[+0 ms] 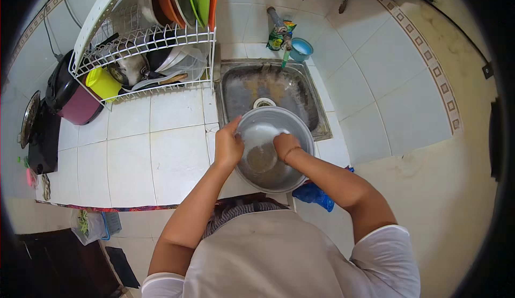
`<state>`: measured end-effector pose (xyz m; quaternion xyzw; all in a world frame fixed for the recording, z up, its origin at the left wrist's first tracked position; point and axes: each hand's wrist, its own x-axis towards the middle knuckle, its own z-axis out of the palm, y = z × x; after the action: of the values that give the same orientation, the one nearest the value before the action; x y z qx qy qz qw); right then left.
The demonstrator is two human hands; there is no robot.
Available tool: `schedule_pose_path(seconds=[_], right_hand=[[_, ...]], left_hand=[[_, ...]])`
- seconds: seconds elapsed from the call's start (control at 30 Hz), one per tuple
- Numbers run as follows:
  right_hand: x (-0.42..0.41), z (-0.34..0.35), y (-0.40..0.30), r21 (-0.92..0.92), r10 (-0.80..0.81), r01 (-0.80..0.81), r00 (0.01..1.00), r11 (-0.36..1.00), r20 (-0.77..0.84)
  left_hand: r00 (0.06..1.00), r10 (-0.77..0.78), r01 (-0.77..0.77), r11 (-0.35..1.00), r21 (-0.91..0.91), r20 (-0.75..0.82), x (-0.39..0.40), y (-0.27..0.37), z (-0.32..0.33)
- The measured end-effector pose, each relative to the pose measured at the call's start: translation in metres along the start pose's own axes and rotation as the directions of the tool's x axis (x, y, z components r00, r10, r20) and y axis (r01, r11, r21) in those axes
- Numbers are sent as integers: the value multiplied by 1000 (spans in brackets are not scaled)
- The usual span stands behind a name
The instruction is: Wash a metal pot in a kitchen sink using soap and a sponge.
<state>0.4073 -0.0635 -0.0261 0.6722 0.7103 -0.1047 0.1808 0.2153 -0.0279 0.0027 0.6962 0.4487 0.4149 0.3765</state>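
A round grey metal basin (273, 181) is held tilted over the near edge of the stainless steel sink (237, 84). My left hand (229, 145) grips its left rim, thumb uppermost. Inside the basin is my right hand (286, 145), fingers curled against the inner wall. Something pale shows at its knuckles, but whether it is foam or a held thing I cannot tell. A whitish patch, perhaps suds or glare, lies on the basin's inner side. The white drain fitting (264, 102) shows just beyond the basin's far rim.
A tap with a green spout end (286, 58) overhangs the sink. Behind it stand a green pouch (275, 40) and a blue tub (301, 50). A white wire dish rack (161, 44) holds plates and pans at left, near a rice cooker (76, 96). A blue plastic bag (316, 196) hangs below right.
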Motion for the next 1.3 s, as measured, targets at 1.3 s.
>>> schedule_pose_path(seconds=[1.3], right_hand=[[-17, -68, 89, 512, 212, 508, 535, 693, -818]], left_hand=[[997, 65, -62, 996, 62, -47, 67, 53, 94]])
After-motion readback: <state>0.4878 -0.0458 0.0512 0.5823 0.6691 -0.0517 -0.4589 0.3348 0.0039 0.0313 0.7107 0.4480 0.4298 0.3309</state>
